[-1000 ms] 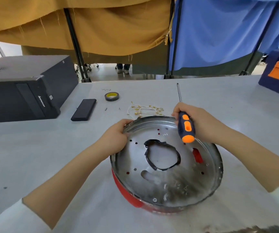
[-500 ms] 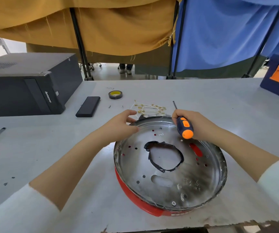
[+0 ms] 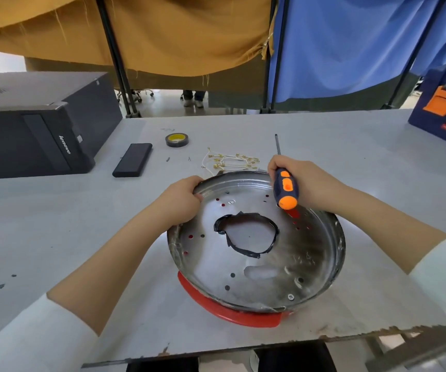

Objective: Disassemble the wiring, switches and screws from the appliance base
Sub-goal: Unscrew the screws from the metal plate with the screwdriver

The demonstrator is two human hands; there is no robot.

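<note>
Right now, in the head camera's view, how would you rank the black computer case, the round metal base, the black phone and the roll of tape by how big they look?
1. Round metal base
2. Black computer case; close to the base in apparent size, and it is farther off and cut by the frame edge, so this order is unsure.
3. Black phone
4. Roll of tape

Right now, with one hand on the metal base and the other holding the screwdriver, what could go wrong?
1. The left hand grips the thin rim of the metal base; the edge might cut fingers if it slips.
2. The screwdriver in the right hand points away over the loose wires and could sweep them off.
3. The base sits near the table edge and could slide off.
</note>
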